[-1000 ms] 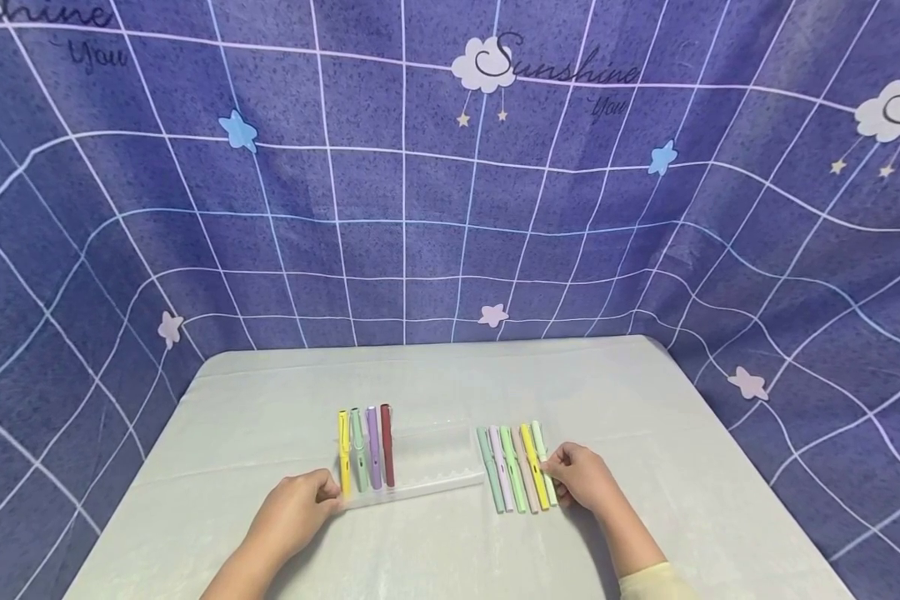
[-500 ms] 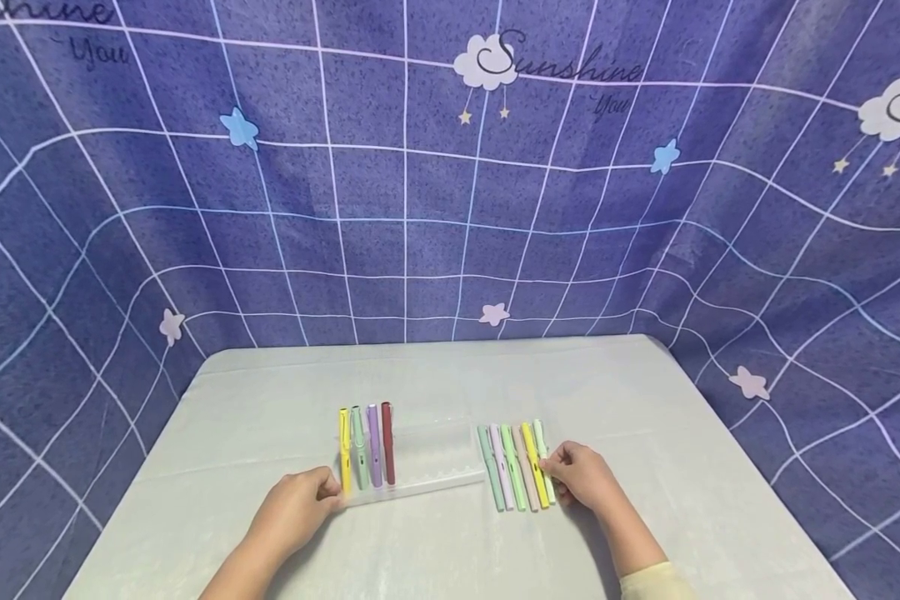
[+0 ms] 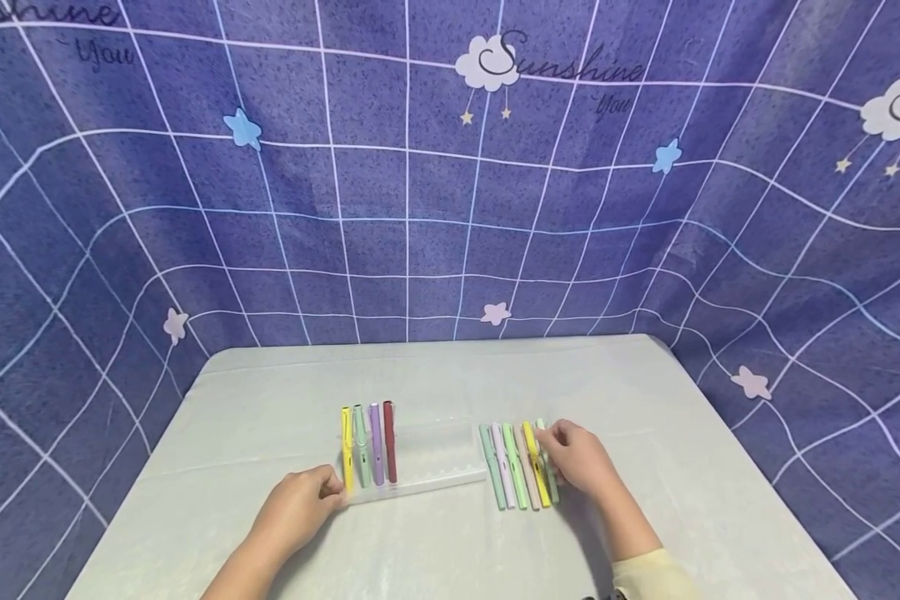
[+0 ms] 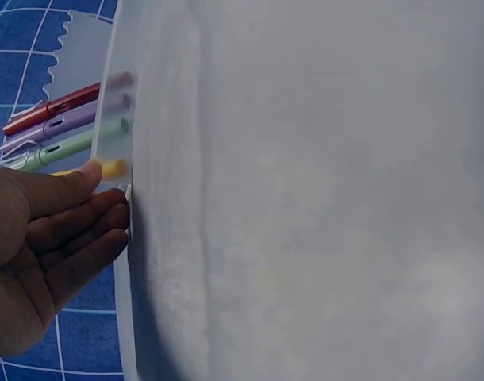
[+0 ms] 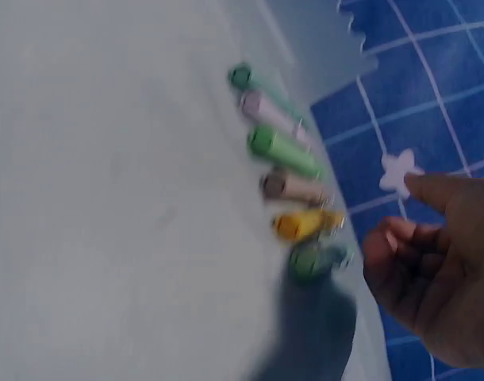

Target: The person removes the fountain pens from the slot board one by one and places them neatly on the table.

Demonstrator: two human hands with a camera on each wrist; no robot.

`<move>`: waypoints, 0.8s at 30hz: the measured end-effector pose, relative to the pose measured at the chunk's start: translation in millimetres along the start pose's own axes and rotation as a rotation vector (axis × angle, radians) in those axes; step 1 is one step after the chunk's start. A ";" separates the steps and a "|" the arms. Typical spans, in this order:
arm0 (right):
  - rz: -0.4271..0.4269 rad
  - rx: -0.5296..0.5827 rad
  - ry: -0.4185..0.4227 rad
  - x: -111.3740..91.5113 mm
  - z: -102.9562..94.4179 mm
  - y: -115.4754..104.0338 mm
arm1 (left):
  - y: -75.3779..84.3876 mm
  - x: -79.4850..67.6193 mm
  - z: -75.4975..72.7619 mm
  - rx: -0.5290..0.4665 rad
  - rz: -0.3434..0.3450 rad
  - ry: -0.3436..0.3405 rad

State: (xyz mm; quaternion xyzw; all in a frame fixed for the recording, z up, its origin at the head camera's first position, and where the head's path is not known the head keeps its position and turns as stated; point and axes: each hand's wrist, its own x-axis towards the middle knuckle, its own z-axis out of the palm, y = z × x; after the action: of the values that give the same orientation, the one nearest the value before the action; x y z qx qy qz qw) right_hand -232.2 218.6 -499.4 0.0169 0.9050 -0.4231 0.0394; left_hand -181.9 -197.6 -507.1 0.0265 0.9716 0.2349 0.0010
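My left hand (image 3: pixel 298 508) pinches the front left corner of a clear plastic pen stand (image 3: pixel 444 482), thumb above and fingers along its edge. Four slots on that side carry pens standing tilted back: yellow (image 3: pixel 347 450), mint green (image 3: pixel 362 450), purple (image 3: pixel 377 446) and dark red (image 3: pixel 390 442). Over at the right, my right hand (image 3: pixel 581 460) hovers by the upper end of a pale green pen (image 3: pixel 554 492), the rightmost of a lying row. In the right wrist view, thumb and fingers are apart with nothing between them; the head view partly hides that pen.
Side by side right of the stand lie a teal pen (image 3: pixel 494 471), a lilac pen (image 3: pixel 505 471), a bright green pen (image 3: pixel 517 475), a beige pen (image 3: pixel 528 475) and a yellow pen (image 3: pixel 538 475). A blue grid-patterned curtain (image 3: pixel 435 250) surrounds the white table (image 3: pixel 420 550).
My right hand has slid away from me along the pale green pen, from its middle to its upper end. The left hand stays on the stand's corner.
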 end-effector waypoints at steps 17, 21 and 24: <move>-0.314 0.272 -0.406 10.2 80.2 -73.0 | 2.0 -1.1 -1.9 -0.004 -0.002 -0.021; -0.321 0.280 -0.431 15.8 98.5 -84.2 | 1.4 -1.1 -1.8 -0.004 -0.009 -0.016; -0.333 0.284 -0.446 18.4 110.0 -93.2 | 1.5 -0.7 -3.0 -0.003 -0.010 -0.015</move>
State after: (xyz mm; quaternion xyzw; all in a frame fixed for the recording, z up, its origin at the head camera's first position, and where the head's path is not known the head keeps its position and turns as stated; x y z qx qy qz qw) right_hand -250.2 74.4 -500.0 -0.2196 0.7962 -0.5393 0.1641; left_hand -181.1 -197.7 -503.7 0.0233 0.9714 0.2362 0.0093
